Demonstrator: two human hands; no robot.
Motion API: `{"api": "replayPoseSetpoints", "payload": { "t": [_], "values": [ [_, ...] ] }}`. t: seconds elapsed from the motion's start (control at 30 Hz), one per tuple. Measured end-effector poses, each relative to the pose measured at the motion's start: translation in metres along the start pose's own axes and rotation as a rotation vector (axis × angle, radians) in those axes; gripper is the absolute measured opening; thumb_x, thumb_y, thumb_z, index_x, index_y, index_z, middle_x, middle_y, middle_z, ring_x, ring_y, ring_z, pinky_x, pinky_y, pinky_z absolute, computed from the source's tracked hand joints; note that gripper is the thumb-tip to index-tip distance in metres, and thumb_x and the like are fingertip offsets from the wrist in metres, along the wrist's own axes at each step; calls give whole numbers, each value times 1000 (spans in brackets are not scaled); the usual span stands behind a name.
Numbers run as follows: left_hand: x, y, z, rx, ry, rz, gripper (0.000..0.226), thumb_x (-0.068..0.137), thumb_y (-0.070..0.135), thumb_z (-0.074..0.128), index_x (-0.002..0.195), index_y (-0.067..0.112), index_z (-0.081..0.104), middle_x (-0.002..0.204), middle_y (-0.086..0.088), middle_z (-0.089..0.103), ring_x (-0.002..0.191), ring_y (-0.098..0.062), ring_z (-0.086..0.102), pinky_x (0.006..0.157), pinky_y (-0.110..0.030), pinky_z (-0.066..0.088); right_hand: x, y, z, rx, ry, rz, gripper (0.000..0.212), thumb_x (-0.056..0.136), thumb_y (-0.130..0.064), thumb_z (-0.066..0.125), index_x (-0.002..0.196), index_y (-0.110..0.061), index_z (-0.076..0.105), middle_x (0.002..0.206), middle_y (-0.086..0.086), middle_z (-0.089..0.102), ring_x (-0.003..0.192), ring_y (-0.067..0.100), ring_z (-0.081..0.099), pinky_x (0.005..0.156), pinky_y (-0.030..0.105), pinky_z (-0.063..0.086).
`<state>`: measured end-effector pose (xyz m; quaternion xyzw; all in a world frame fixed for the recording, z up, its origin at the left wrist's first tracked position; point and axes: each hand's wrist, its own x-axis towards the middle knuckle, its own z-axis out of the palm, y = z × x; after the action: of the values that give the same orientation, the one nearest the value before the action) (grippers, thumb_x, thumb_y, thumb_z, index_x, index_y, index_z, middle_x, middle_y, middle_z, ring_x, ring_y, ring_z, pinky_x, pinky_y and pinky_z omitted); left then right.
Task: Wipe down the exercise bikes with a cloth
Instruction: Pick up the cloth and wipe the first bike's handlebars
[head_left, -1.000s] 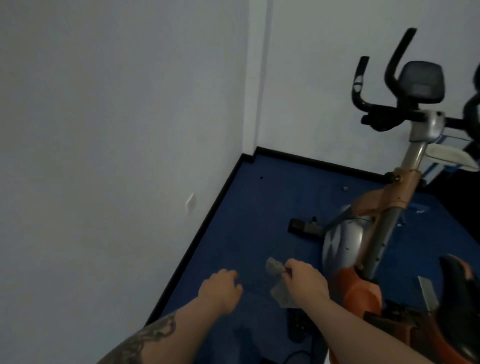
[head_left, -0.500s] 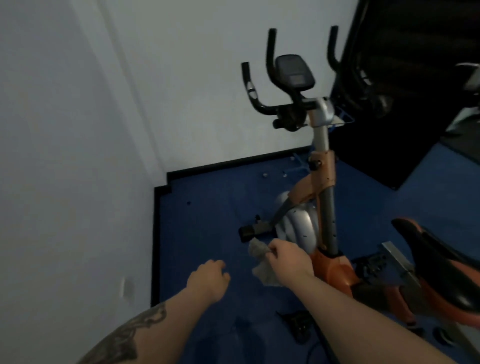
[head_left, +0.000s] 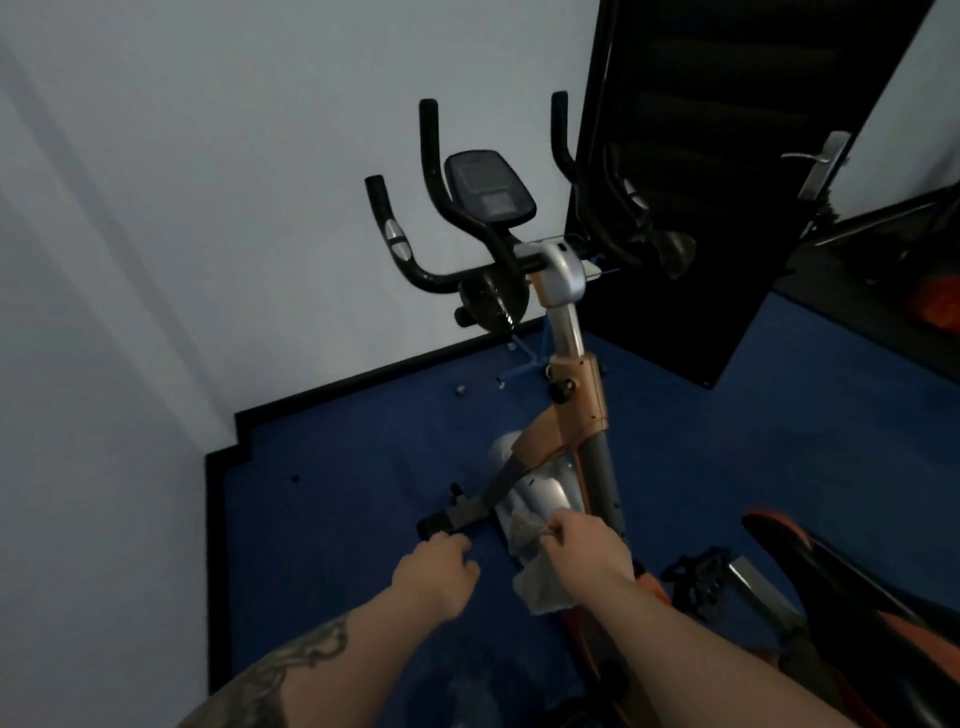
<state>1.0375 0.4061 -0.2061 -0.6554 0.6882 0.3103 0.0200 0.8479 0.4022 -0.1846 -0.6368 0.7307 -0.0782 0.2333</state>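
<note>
The exercise bike (head_left: 571, 395) fills the middle of the view, standing on the blue floor (head_left: 332, 499) in the corner of the room, its front toward the pale wall (head_left: 260, 208) and a dark open door (head_left: 727, 182) just beside its right handlebar; parked this close to the corner, it is likely easiest to reach from the rear, where the person stands. The black saddle (head_left: 852, 587) sits at the lower right, near the person, so the frame runs away from them up to the handlebars (head_left: 410, 249) and the console (head_left: 491, 189), both well apart from the hands. The right hand (head_left: 587, 551) is held out over the silver flywheel housing (head_left: 540, 493), its grip closed round the pale crumpled cloth (head_left: 540, 587), which hangs bunched below the fingers; holding it gathered like this probably readies a pad for wiping, though whether it touches the housing cannot be told. The left hand (head_left: 436, 577) hovers beside it over the floor, fingers loosely curled and holding nothing, seemingly free to steady the bike or help spread the cloth. Wiping appears not yet begun.
</note>
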Motion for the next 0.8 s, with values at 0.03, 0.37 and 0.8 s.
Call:
{"api": "replayPoseSetpoints", "payload": {
  "t": [0.03, 0.37, 0.8],
  "values": [
    [13, 3, -6, -9, 6, -7, 44, 97, 37, 36, 138, 20, 43, 139, -1, 44, 120, -20, 47, 99, -33, 41, 13, 1, -6, 5, 3, 6, 14, 93, -36, 48, 89, -28, 59, 86, -7, 62, 78, 14, 59, 63, 28, 47],
    [104, 38, -80, -415, 282, 38, 38, 96, 29, 48, 133, 23, 51, 132, 7, 50, 116, -12, 50, 98, -26, 39, 109, -25, -64, 593, 241, 45, 8, 90, -27, 62, 84, -23, 65, 78, -9, 66, 76, 9, 62, 64, 23, 50],
    [155, 68, -226, -751, 702, 318, 27, 93, 20, 52, 119, 25, 60, 115, 7, 62, 107, -9, 58, 94, -33, 47, 183, -146, -168, 768, 522, -372, 6, 86, -30, 67, 88, -30, 60, 72, -11, 63, 67, -2, 60, 62, 14, 50]
  ]
}}
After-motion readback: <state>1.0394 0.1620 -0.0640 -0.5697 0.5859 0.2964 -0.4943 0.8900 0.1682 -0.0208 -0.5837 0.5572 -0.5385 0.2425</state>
